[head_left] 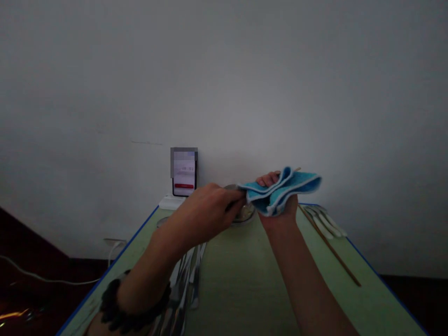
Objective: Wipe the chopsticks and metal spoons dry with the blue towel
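My right hand grips a folded blue cloth with a pale edge, held up over the far end of the table. A thin light-brown tip pokes out above the cloth; the rest of it is hidden. My left hand reaches in from the left, its fingers closed at the cloth's left corner. What those fingers pinch is covered by the hand and cloth. Below and behind both hands stands a round dish, partly hidden, with pale contents I cannot make out.
Several metal utensils lie along the table's left side, partly under my left arm. On the right are a long brown chopstick and several white-handled utensils. A phone stands at the back left against the wall.
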The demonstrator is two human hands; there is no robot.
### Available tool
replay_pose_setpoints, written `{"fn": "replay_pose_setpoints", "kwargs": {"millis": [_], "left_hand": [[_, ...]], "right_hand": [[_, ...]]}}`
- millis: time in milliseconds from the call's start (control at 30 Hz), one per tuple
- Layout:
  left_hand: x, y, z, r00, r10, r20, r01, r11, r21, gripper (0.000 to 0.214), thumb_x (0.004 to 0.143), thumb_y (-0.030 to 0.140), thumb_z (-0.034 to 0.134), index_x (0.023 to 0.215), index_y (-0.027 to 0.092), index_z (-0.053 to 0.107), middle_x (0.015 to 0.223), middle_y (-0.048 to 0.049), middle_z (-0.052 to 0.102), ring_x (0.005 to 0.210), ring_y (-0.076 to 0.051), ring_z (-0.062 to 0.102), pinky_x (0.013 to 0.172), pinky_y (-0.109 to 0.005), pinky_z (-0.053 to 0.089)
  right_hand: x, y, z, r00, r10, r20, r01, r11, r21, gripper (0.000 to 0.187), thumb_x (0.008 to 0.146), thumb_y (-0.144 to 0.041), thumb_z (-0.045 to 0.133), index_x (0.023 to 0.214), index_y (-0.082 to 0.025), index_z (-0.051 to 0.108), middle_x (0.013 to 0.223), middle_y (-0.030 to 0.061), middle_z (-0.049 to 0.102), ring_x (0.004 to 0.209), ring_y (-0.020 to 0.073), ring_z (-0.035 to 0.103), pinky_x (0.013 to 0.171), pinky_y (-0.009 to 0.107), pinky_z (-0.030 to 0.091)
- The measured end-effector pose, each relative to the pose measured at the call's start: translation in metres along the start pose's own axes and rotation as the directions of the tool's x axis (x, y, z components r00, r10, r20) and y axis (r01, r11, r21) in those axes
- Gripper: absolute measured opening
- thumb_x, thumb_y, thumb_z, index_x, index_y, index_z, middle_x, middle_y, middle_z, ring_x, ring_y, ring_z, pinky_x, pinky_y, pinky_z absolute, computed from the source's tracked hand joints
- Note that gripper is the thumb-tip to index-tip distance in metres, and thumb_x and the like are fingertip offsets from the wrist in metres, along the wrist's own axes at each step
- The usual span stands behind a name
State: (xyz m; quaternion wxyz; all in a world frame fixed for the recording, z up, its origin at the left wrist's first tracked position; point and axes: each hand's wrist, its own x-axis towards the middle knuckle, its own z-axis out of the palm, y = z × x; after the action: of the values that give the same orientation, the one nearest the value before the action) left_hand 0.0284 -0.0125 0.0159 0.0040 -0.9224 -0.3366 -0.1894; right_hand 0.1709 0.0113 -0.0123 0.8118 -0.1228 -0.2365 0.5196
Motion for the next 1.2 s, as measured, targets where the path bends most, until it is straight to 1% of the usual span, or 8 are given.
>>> {"fn": "replay_pose_setpoints", "kwargs": {"millis": [133, 300, 533, 733, 800, 900, 1000, 1200], "left_hand": [[-0.002, 0.009, 0.0, 0.999, 0.015, -0.031, -0.012, 0.995, 0.095, 0.028, 0.089, 0.029, 0.035, 0.089, 0.019, 0.062, 0.066, -0.0021, 0.063, 0.055, -0.012, 0.055, 0.05, -0.023, 0.031], [-0.003, 0.013, 0.005, 0.999, 0.014, -0.047, -0.005, 0.983, 0.183, 0.031, 0.092, 0.033, 0.03, 0.111, 0.026, 0.054, 0.074, -0.0026, 0.066, 0.056, -0.014, 0.057, 0.05, -0.025, 0.031], [-0.009, 0.022, 0.004, 1.0, 0.0, 0.007, -0.002, 0.982, 0.189, 0.029, 0.091, 0.029, 0.032, 0.111, 0.024, 0.053, 0.072, -0.0029, 0.065, 0.056, -0.015, 0.057, 0.049, -0.025, 0.034], [-0.014, 0.033, -0.001, 0.998, 0.068, -0.019, -0.065, 0.992, 0.111, 0.028, 0.088, 0.024, 0.038, 0.113, 0.023, 0.049, 0.082, -0.0033, 0.066, 0.061, -0.016, 0.059, 0.052, -0.025, 0.038], [-0.011, 0.027, 0.0, 0.998, 0.038, -0.059, -0.035, 0.998, 0.05, 0.026, 0.089, 0.028, 0.037, 0.11, 0.022, 0.05, 0.076, -0.0021, 0.066, 0.058, -0.014, 0.059, 0.052, -0.024, 0.038], [-0.004, 0.017, 0.002, 0.985, -0.006, -0.174, 0.0, 0.999, -0.034, 0.024, 0.088, 0.035, 0.039, 0.098, 0.02, 0.054, 0.061, 0.0014, 0.063, 0.048, -0.01, 0.054, 0.046, -0.021, 0.034], [-0.001, 0.013, 0.004, 0.962, -0.008, -0.273, -0.005, 0.999, -0.045, 0.023, 0.087, 0.036, 0.041, 0.086, 0.018, 0.055, 0.055, 0.0028, 0.059, 0.042, -0.007, 0.047, 0.043, -0.02, 0.03], [0.002, 0.018, 0.008, 0.966, 0.02, -0.259, -0.027, 0.999, -0.023, 0.021, 0.086, 0.03, 0.042, 0.077, 0.017, 0.055, 0.057, 0.0022, 0.058, 0.043, -0.007, 0.047, 0.045, -0.02, 0.031]], "right_hand": [[0.008, -0.007, -0.01, 0.999, -0.036, 0.01, 0.036, 0.999, -0.017, 0.029, 0.079, -0.031, 0.041, 0.053, -0.02, 0.042, 0.047, -0.0069, 0.032, 0.04, 0.0066, 0.032, 0.044, 0.021, 0.034], [0.017, -0.015, -0.02, 0.997, -0.083, -0.004, 0.083, 0.996, -0.018, 0.033, 0.083, -0.033, 0.036, 0.054, -0.02, 0.045, 0.048, -0.0062, 0.034, 0.04, 0.0072, 0.034, 0.045, 0.022, 0.034], [0.022, -0.02, -0.028, 0.989, -0.135, 0.053, 0.138, 0.989, -0.058, 0.029, 0.081, -0.029, 0.04, 0.054, -0.02, 0.045, 0.05, -0.0064, 0.036, 0.042, 0.007, 0.036, 0.046, 0.022, 0.035], [0.035, -0.04, -0.037, 0.981, -0.191, -0.045, 0.19, 0.982, -0.019, 0.039, 0.086, -0.028, 0.029, 0.051, -0.02, 0.045, 0.046, -0.0058, 0.035, 0.039, 0.0077, 0.033, 0.045, 0.023, 0.032], [0.035, -0.043, -0.037, 0.975, -0.212, -0.066, 0.212, 0.977, -0.012, 0.04, 0.086, -0.027, 0.028, 0.05, -0.019, 0.044, 0.046, -0.0055, 0.035, 0.04, 0.0074, 0.034, 0.045, 0.023, 0.032], [0.03, -0.04, -0.034, 0.972, -0.235, -0.016, 0.235, 0.972, 0.01, 0.035, 0.084, -0.027, 0.035, 0.051, -0.018, 0.044, 0.048, -0.0057, 0.037, 0.043, 0.0072, 0.036, 0.047, 0.023, 0.034], [0.024, -0.03, -0.029, 0.974, -0.227, 0.015, 0.227, 0.974, 0.003, 0.034, 0.084, -0.026, 0.034, 0.053, -0.019, 0.045, 0.05, -0.0058, 0.037, 0.043, 0.0076, 0.036, 0.047, 0.023, 0.034], [0.02, -0.011, -0.027, 0.979, -0.167, 0.113, 0.164, 0.986, 0.035, 0.03, 0.083, -0.029, 0.038, 0.056, -0.021, 0.048, 0.05, -0.0058, 0.035, 0.043, 0.0078, 0.035, 0.045, 0.022, 0.034]]}}
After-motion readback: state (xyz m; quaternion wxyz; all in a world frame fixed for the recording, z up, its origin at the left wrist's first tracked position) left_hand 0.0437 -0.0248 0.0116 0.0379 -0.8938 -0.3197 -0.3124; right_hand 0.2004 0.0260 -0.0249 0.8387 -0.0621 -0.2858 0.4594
